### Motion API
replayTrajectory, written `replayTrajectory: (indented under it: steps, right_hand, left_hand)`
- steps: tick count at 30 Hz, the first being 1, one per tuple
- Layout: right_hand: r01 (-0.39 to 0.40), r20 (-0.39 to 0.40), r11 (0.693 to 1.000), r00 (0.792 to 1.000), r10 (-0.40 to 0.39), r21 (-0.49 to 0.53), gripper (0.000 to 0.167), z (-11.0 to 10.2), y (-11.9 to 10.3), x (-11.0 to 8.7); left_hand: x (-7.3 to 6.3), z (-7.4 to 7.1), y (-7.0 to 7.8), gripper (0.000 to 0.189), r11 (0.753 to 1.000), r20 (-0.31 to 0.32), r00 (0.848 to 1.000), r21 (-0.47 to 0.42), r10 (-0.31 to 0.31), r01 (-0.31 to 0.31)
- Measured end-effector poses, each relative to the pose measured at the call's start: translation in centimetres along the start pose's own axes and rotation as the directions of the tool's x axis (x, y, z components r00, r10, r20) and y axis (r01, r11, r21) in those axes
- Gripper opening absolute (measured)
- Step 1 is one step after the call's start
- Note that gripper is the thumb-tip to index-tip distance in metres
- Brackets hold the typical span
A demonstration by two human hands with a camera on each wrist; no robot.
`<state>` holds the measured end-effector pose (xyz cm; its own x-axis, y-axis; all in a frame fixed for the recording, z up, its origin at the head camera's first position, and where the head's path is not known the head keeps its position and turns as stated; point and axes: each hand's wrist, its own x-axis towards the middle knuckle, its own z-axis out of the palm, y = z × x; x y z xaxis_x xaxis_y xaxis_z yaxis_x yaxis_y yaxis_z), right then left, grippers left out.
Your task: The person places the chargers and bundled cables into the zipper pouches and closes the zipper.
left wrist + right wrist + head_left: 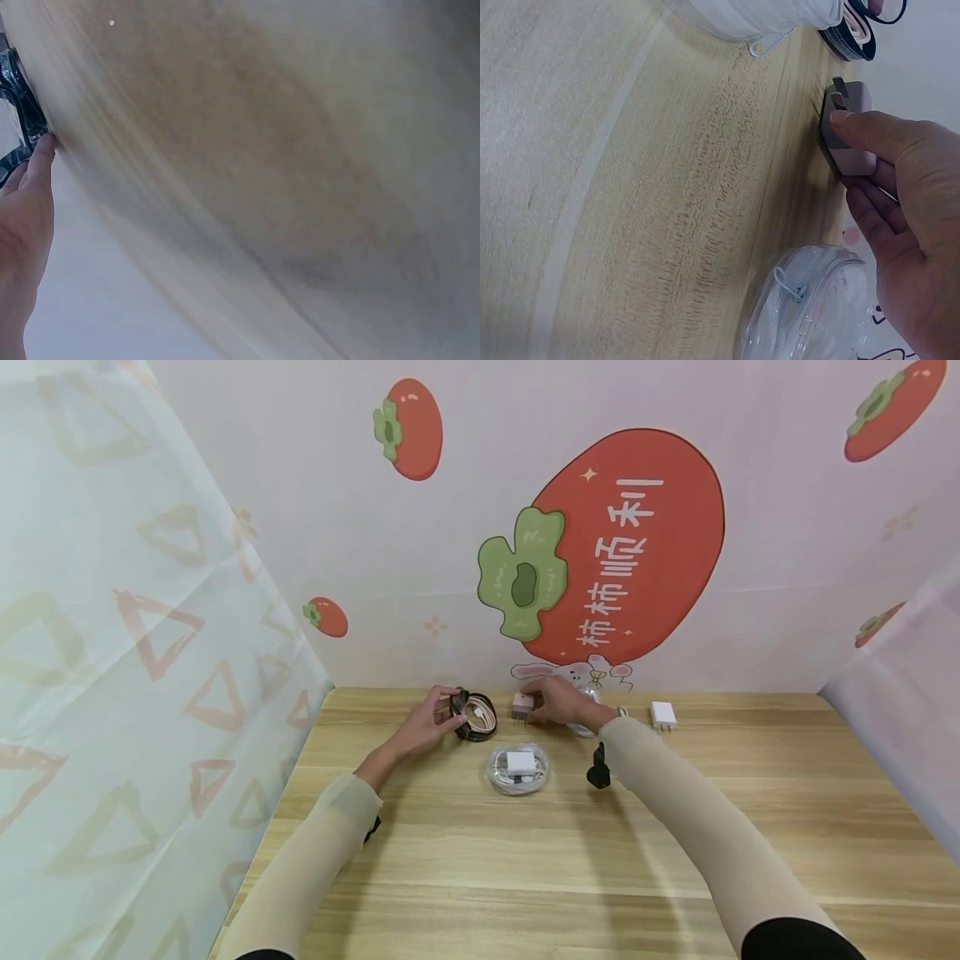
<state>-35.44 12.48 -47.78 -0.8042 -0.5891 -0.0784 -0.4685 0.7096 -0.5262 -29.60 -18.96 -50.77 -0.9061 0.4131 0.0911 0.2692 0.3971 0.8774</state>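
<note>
At the back of the table, my left hand (427, 725) holds the left edge of a round black-rimmed case (484, 720) between thumb and fingers. A pale pink cable with a white plug lies coiled in it. The left wrist view shows only part of the case (28, 112) beside the fingertips. To its right, my right hand (558, 700) pinches a pink and grey charger plug (853, 142), thumb on the near face and fingers behind. The charger's prongs show in the right wrist view. A clear round case (810, 307), partly hidden behind that hand in the head view, lies just beside it.
Another clear round case (498, 780) with a white charger (521, 764) and coiled cable lies nearer the front. A separate white charger (663, 715) stands farther right. The printed backdrop (420, 643) rises along the table's back edge.
</note>
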Motion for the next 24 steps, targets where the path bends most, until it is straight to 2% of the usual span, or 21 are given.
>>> replayTrajectory:
  steps: [4, 13, 24]
  right_hand:
    - [-0.008, -0.008, 1.000, 1.000, 0.008, 0.024, 0.050, -0.08, -0.01, -0.12]
    - [0.040, -0.046, 0.999, 0.998, -0.038, 0.031, 0.046, -0.28, -0.01, -0.01]
    - [0.096, -0.067, 0.995, 0.993, -0.094, 0.020, 0.052, -0.16, -0.30, 0.83]
  left_hand:
    - [0.01, 0.02, -0.13, 0.057, 1.000, 0.001, 1.000, -0.007, 0.006, -0.006]
    - [0.03, 0.07, -0.20, 0.056, 1.000, -0.012, 1.000, 0.004, 0.004, -0.004]
    - [-0.02, 0.10, 0.34, 0.058, 0.999, -0.012, 1.000, -0.044, 0.028, -0.028]
